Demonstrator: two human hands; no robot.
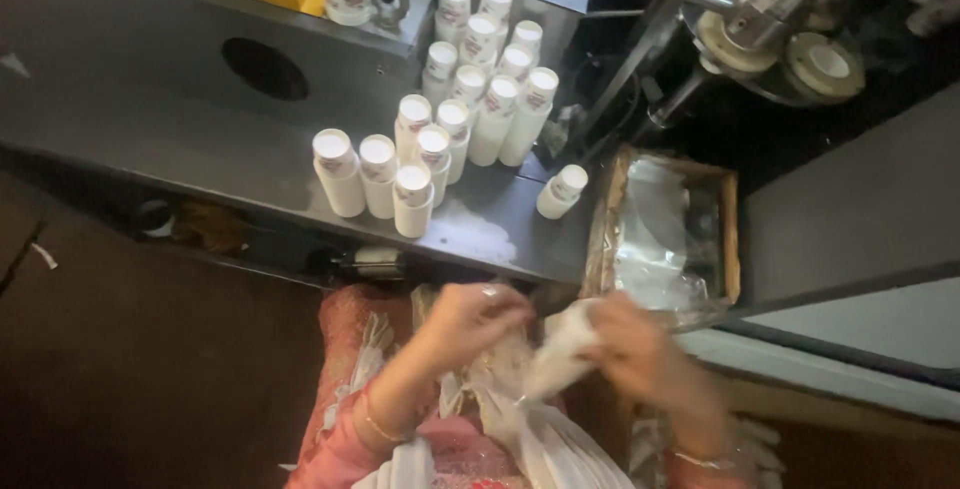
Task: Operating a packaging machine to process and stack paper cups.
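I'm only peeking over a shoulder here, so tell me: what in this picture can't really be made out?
All in the head view:
- Left hand and right hand: motion blur hides the fingers' grip.
- White thing between the hands: blurred, so its kind is unclear.
- Cups' prints: too small to tell.
- Box contents: covered by crumpled clear plastic.
- Machine at top right: dark, cut off by the edge.

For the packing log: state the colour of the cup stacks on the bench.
White cup stacks with a small reddish printed band; the head view shows them.
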